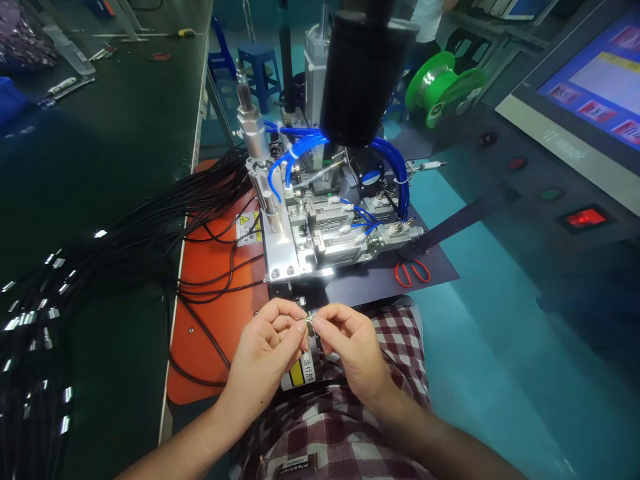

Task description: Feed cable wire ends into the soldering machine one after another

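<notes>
My left hand (273, 343) and my right hand (350, 340) meet fingertip to fingertip in front of the metal machine (280, 247), above my lap. Thumb and forefinger of each are pinched on thin, light-coloured wire ends (309, 319); how many strands there are is too small to tell. Just below the fingers is a machine part with a yellow and white label (300, 373). Black cables (200, 293) run over the orange board (220, 333) to the left of my left hand.
Many black cables with shiny ends (45, 313) lie on the dark table (120, 373) at left. Red-handled scissors (413, 273) rest on the dark plate. A green spool (440, 90), a control panel (575, 160) and a black cylinder (357, 80) stand beyond. A person (427, 20) is behind.
</notes>
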A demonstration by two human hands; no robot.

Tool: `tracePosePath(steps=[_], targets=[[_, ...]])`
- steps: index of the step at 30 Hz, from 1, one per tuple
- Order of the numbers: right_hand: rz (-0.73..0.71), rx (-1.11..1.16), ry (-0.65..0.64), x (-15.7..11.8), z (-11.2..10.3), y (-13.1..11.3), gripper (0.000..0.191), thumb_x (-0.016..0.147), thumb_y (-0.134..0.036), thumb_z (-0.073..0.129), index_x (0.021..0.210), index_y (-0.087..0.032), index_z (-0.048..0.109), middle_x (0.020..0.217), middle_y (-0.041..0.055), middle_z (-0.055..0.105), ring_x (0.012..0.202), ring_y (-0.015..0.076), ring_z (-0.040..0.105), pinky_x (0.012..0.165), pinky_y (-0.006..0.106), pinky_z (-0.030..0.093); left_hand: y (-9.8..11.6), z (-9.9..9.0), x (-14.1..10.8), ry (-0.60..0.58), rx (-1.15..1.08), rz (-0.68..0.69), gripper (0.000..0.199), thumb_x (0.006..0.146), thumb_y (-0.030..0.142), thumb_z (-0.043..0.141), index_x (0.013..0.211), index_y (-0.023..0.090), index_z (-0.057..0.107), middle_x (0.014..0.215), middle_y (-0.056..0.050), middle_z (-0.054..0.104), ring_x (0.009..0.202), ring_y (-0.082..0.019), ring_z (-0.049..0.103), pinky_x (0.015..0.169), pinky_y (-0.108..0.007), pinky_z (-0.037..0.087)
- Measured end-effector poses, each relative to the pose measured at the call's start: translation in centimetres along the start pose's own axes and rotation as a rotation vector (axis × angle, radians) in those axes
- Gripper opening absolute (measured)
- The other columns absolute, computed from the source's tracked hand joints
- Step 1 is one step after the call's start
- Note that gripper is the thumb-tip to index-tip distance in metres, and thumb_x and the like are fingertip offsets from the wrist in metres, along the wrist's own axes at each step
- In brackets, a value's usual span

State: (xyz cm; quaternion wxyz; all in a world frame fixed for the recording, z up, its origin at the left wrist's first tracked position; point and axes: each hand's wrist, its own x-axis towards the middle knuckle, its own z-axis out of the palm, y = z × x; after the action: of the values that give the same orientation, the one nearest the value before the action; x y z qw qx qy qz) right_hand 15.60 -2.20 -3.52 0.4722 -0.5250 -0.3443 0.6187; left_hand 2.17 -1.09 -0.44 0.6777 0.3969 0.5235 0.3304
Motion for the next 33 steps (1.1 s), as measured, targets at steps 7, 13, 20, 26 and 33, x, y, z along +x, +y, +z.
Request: tracePosePath(steps=[7,13,20,26,33], targets=[[-0.642,-0.797,-0.023,-0.5,-1.2,-1.8,0.011,0.082,-0.017,0.054,0.072,-0.02,0.058,0.066,0.0008,0.055,0.059,0.014,0.045,0.059,0.031,0.034,0.0,0.2,0.1,-0.001,-0.001,-0.027,0.018,0.08,0.031,0.061,0.088,0.017,0.054,0.06,0.004,0.052,0.047,-0.005,0.038,0.043,-0.014,0.027],[-0.517,-0.843,-0.092,0.0,-1.5,-3.5,0.011,0.081,-0.015,0.053,0.071,-0.02,0.054,0.069,-0.0003,0.053,0.06,0.0132,0.046,0.058,0.028,0.033,0.6,0.3,0.1,-0.027,0.022,-0.06,0.017,0.078,0.03,0.062,0.085,0.014,0.058,0.055,0.004,0.051,0.042,-0.004,0.035,0.04,-0.015,0.024],[-0.243,-0.526,-0.113,0.6,-1.4,-2.6,0.012,0.079,-0.014,0.054,0.068,-0.02,0.056,0.065,-0.0028,0.049,0.056,0.0113,0.042,0.052,0.025,0.033,0.0,-0.1,0.3,-0.034,-0.037,-0.093,0.015,0.078,0.028,0.063,0.082,0.014,0.058,0.053,0.005,0.05,0.041,-0.004,0.033,0.04,-0.016,0.021],[-0.06,-0.29,-0.141,0.8,-1.6,-2.4,0.011,0.079,-0.023,0.058,0.069,-0.018,0.058,0.059,-0.0038,0.047,0.051,0.0098,0.039,0.047,0.023,0.031,-0.2,-0.3,0.3,-0.024,-0.053,-0.112,0.016,0.08,0.029,0.061,0.079,0.013,0.058,0.052,0.005,0.051,0.04,-0.003,0.031,0.04,-0.017,0.018],[-0.092,-0.286,-0.117,0.3,-1.5,-2.2,0.008,0.076,-0.022,0.061,0.07,-0.016,0.06,0.062,-0.0023,0.051,0.054,0.0101,0.042,0.051,0.024,0.033,0.1,-0.3,0.3,-0.038,-0.077,-0.121,0.016,0.083,0.029,0.058,0.079,0.013,0.057,0.052,0.005,0.051,0.039,-0.002,0.029,0.04,-0.018,0.016]])
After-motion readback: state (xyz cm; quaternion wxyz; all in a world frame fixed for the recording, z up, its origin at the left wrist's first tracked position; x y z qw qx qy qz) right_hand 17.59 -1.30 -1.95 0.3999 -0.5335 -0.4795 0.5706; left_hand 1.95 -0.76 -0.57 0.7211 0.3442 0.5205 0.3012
